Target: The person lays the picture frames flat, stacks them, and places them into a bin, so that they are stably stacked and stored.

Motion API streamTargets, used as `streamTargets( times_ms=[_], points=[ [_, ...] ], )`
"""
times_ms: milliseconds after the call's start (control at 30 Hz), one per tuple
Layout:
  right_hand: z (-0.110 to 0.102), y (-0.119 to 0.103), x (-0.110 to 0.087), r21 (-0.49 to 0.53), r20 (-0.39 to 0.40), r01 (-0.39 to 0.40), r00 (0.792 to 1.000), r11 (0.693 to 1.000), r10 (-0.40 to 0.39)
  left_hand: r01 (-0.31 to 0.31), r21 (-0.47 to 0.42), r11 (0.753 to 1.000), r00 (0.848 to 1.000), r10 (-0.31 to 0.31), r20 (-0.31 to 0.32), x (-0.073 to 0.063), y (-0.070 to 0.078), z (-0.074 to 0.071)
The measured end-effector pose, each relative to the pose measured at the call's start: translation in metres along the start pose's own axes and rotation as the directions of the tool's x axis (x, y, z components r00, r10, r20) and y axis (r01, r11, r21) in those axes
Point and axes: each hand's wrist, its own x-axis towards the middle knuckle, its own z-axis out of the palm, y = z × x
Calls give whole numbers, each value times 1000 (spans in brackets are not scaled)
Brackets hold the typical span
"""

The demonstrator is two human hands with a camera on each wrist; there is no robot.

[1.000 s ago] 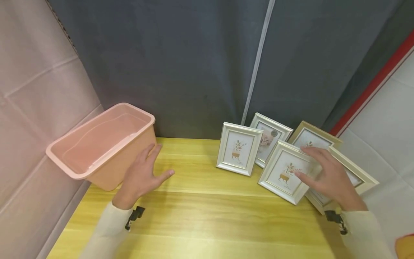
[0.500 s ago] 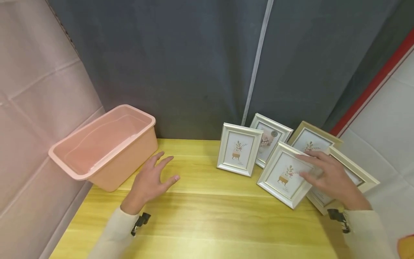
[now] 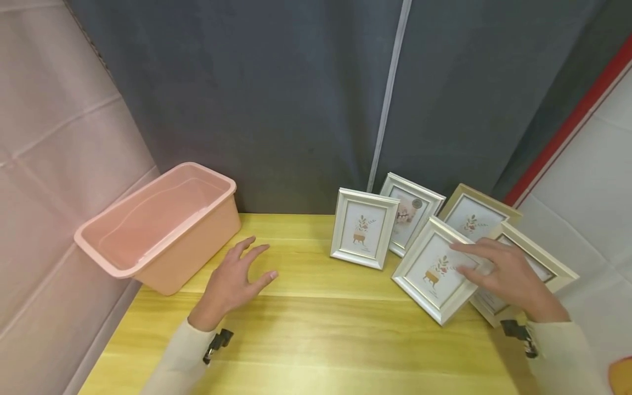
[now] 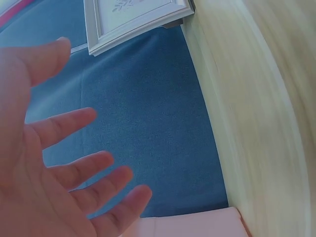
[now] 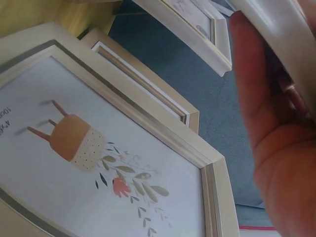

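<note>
My right hand (image 3: pixel 513 277) grips the right edge of a silver-white picture frame (image 3: pixel 429 280) with a printed potted plant, tilted over the table. In the right wrist view the edge of this picture frame (image 5: pixel 284 39) lies against the fingers, and part of the grip is hidden behind it. My left hand (image 3: pixel 229 282) holds nothing; its fingers are spread above the table, beside the pink bin (image 3: pixel 192 244). A silver frame (image 3: pixel 337 230) and another with a pinkish picture (image 3: pixel 406 216) stand upright at the back. Behind the right hand are a tan frame (image 3: pixel 494 204) and a cream frame (image 3: pixel 560 269).
The yellow wood-grain table (image 3: pixel 306 334) meets a dark grey cloth wall (image 3: pixel 247 109) at the back. A pale quilted panel (image 3: pixel 59 137) borders the left, and a white panel with a red strip (image 3: pixel 568 126) borders the right.
The picture frame in my right hand has tilted, its lower corner shifting down and left. My left hand has moved slightly right, away from the bin. The other frames stay put.
</note>
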Motion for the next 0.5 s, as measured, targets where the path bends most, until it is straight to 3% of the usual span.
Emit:
streamTargets(
  times_ms=[200,500],
  points=[
    [-5,-6,-6,49,-67,-58,996,997,61,-4,-85,996,1000,3,-16,-4,2,3],
    [-4,-20,-4,220,-216,46,976,974,3,-37,-187,982,998,29,-46,-8,16,10]
  ],
)
